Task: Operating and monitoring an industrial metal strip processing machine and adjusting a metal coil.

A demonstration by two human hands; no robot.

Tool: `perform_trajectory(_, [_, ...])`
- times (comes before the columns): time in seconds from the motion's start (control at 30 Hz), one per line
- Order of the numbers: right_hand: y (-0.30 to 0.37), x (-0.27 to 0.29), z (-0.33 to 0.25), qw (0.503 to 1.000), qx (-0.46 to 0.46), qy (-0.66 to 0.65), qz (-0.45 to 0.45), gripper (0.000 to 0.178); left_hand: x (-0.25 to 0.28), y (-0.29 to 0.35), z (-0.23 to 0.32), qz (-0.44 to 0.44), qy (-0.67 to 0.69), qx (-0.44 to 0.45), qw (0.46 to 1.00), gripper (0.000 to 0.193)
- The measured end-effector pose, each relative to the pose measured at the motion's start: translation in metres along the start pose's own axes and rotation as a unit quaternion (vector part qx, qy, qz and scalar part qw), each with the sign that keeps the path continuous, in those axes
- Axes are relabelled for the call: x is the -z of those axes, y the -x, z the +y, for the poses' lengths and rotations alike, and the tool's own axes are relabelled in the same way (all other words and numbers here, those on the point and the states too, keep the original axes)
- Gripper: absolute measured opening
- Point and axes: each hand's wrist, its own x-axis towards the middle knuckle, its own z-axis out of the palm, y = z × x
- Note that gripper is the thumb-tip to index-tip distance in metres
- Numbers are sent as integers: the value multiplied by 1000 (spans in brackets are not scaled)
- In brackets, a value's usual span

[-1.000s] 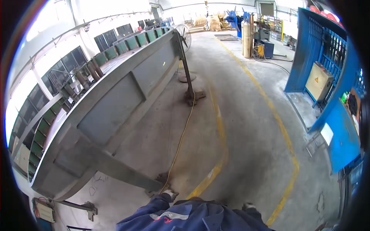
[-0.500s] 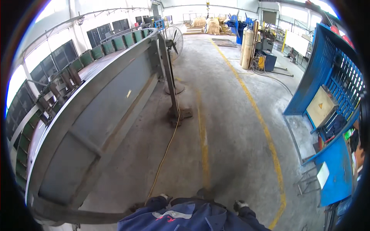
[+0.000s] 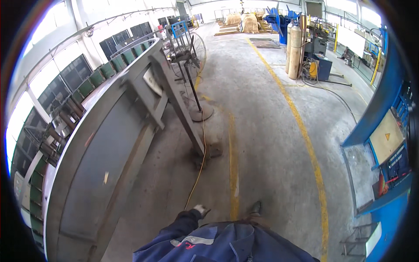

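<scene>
My left hand [image 3: 201, 210], in a pale glove with darker fingertips, hangs low in front of me at the end of a dark blue sleeve [image 3: 182, 222]. Its fingers are loosely apart, and I see nothing held in them. Nearest to it is a thin yellow cable [image 3: 195, 184], which runs over the floor and passes behind the sleeve. A large curved grey steel piece [image 3: 98, 174] stands upright to my left, apart from the hand. My right hand is out of view. One dark shoe [image 3: 256, 207] shows ahead of my jacket.
A slanted steel post [image 3: 181, 109] and a fan's round base [image 3: 202, 114] stand ahead on the left. Yellow lines [image 3: 301, 120] mark the concrete floor. Gas cylinders [image 3: 295, 52] stand farther off, while a blue metal structure [image 3: 371, 120] and a pale box [image 3: 387, 136] are on the right.
I have moved forward: the post, fan base and cylinders appear nearer. My left hand has swung forward and up, my right hand has left the view, and a shoe has appeared.
</scene>
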Motion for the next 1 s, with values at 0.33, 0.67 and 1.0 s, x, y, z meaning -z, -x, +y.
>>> perform_trajectory(0.33, [-287, 217, -410, 930, 91, -341, -102, 19, 177, -163, -6, -131, 52, 133, 981, 47])
perform_trajectory(0.67, [-481, 282, -704, 961, 114, -232, -98, 19, 328, -518, -119, -41, 206, 223, 952, 48])
perform_trajectory(1.0, [-604, 377, -818, 997, 58, -44, -3, 35, 653, -826, -163, 28, 349, 170, 921, 56])
